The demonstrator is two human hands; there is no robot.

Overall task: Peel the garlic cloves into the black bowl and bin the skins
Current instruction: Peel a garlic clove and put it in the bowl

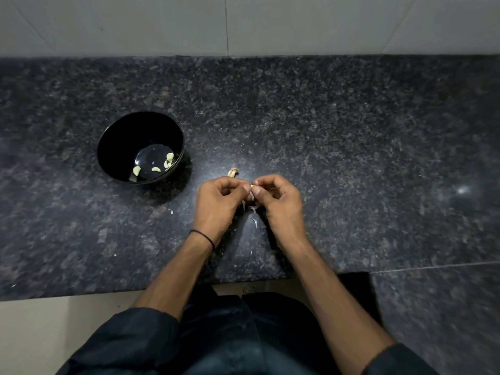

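My left hand (216, 197) and my right hand (278, 197) meet over the dark granite counter (324, 131), fingers curled. Between their fingertips they pinch a small garlic clove (252, 188), mostly hidden. Thin pale skins (253, 207) hang and lie just below the hands. A garlic stem piece (233, 172) lies on the counter just beyond my left hand. The black bowl (113, 147) stands to the left, holding several peeled cloves (168, 158).
A pale tiled wall (243, 23) runs along the back of the counter. The counter's front edge is near my body, with light floor (40, 334) below at left. Small skin flecks (171, 211) dot the counter near the bowl.
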